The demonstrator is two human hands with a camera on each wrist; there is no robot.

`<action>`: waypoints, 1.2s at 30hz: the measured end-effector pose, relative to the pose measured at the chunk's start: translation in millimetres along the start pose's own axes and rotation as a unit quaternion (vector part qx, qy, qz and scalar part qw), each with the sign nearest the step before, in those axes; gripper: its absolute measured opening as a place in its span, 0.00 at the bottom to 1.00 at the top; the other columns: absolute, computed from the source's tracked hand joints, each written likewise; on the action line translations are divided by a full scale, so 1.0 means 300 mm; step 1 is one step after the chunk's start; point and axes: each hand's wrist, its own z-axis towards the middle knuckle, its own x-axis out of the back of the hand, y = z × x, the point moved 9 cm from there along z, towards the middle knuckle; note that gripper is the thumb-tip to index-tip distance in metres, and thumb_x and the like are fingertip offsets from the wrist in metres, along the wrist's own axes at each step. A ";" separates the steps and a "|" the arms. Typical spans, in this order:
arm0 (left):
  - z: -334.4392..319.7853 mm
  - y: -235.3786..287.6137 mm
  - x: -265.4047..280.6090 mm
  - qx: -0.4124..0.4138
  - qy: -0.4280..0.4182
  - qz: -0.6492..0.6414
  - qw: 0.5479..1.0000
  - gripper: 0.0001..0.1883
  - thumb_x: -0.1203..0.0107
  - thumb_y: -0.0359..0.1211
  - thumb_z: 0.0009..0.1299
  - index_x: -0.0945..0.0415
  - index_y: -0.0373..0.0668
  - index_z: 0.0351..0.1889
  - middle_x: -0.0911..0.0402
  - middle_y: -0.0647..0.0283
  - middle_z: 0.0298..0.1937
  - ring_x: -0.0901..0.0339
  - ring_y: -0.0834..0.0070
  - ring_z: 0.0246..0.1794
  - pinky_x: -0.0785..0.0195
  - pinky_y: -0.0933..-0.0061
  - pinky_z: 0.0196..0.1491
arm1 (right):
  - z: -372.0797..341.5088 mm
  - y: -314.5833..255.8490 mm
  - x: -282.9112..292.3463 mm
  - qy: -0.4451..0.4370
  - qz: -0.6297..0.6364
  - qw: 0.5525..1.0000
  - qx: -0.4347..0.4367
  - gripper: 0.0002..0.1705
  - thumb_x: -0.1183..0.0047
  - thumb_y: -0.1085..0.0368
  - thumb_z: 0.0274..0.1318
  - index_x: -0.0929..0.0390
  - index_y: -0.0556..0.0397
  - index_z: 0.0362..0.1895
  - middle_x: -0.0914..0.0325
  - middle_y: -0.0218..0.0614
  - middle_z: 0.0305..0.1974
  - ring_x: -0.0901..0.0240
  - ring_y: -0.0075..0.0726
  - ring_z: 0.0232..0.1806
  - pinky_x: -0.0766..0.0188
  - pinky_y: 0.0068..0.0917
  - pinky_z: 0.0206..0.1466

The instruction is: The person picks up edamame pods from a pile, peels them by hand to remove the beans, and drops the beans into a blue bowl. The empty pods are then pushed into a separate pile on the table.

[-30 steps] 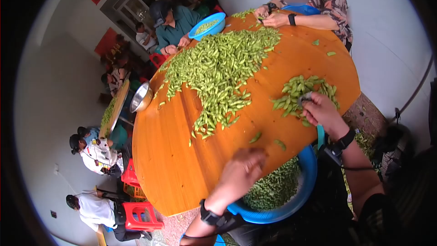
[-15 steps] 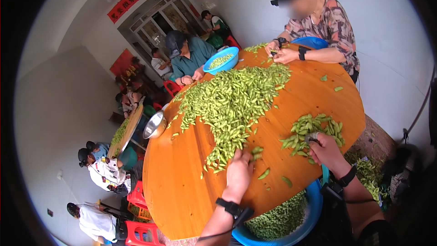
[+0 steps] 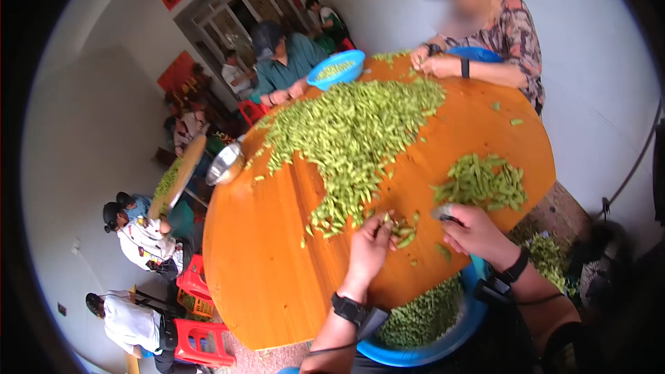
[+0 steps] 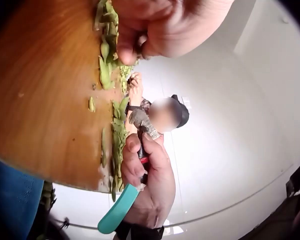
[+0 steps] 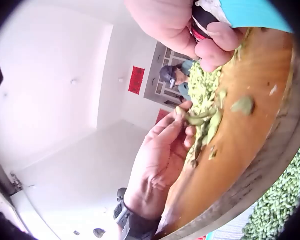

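**Round wooden table, green pods, both of your hands at the near side**

Across the wooden table (image 3: 263, 277) spreads a large pod heap (image 3: 360, 125), with a smaller pod pile (image 3: 485, 183) nearer your right side. A person in a patterned shirt (image 3: 523, 38) sits at the far side. Your left hand (image 3: 368, 248) is at the near end of the large heap, thumb and fingertips closed in a pinch on one green pod (image 5: 195, 120); a few loose pods (image 3: 406, 233) lie just beside it. Your right hand (image 3: 479, 233) has its fingers curled round a turquoise-handled tool (image 4: 121, 210), near the smaller pile. Below the table edge sits a blue basin (image 3: 415, 357) holding small green beans (image 3: 419, 322).
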 end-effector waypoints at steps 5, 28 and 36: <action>0.011 0.024 0.017 -0.002 -0.038 -0.108 0.993 0.07 0.46 0.28 0.72 0.26 0.34 0.43 0.17 0.61 0.38 0.24 0.82 0.23 0.29 0.82 0.25 | 0.033 -0.049 -0.115 -0.029 -0.005 1.000 -0.009 0.07 0.58 0.69 0.64 0.27 0.55 0.39 0.29 0.28 0.20 0.34 0.18 0.15 0.40 0.20 0.17; -0.041 0.011 -0.081 -0.066 -0.088 0.050 0.993 0.22 0.44 0.22 0.68 0.27 0.42 0.62 0.23 0.69 0.30 0.28 0.87 0.24 0.31 0.84 0.27 | 0.027 -0.002 -0.176 -0.076 0.043 0.994 -0.063 0.08 0.56 0.67 0.66 0.25 0.56 0.38 0.27 0.26 0.23 0.33 0.15 0.17 0.40 0.15 0.17; -0.045 0.015 -0.086 -0.059 -0.087 0.032 0.994 0.22 0.44 0.23 0.69 0.27 0.43 0.61 0.22 0.70 0.30 0.29 0.88 0.24 0.32 0.84 0.27 | 0.016 0.008 -0.172 -0.091 0.019 0.994 -0.061 0.07 0.56 0.67 0.65 0.26 0.55 0.39 0.27 0.26 0.25 0.31 0.15 0.18 0.40 0.14 0.17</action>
